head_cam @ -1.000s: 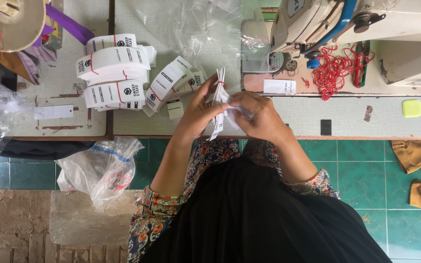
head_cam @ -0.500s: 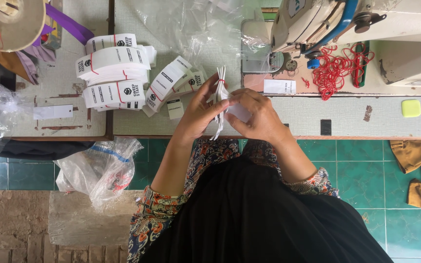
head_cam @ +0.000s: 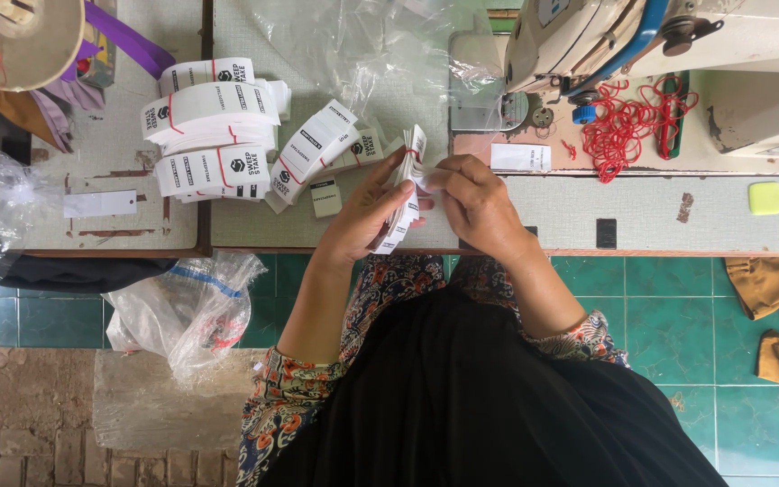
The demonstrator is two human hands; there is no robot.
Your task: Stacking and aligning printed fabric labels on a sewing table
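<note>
At the centre of the frame, a person seated at a sewing table grips a thick stack of white paper tags (head_cam: pixel 405 194) on edge between both hands. The left hand (head_cam: pixel 362 216) is curled around the lower part of the stack, fingers closed against its flat side so the tags stay squared. The right hand (head_cam: pixel 478 200) is pinched shut at the stack's upper end, fingertips meeting where a thin red band (head_cam: pixel 415 155) crosses the top; how far round the band goes cannot be made out. The stack is held just above the near edge of the grey table (head_cam: pixel 570 203), not resting on it, which leaves both ends free to the fingers.

To the upper left lie finished bundles of tags (head_cam: pixel 214 135), each already cinched with a red band and piled together, close to the left hand. A loose heap of red rubber bands (head_cam: pixel 628 131) sits at the upper right, on the base of a cream sewing machine (head_cam: pixel 678 45), near the right hand. A crumpled clear plastic sheet (head_cam: pixel 380 45) covers the table's far side. A single loose tag (head_cam: pixel 520 158) lies just beyond the right hand. A plastic bag (head_cam: pixel 182 311) hangs below the table edge at lower left, over green floor tiles (head_cam: pixel 669 307).
</note>
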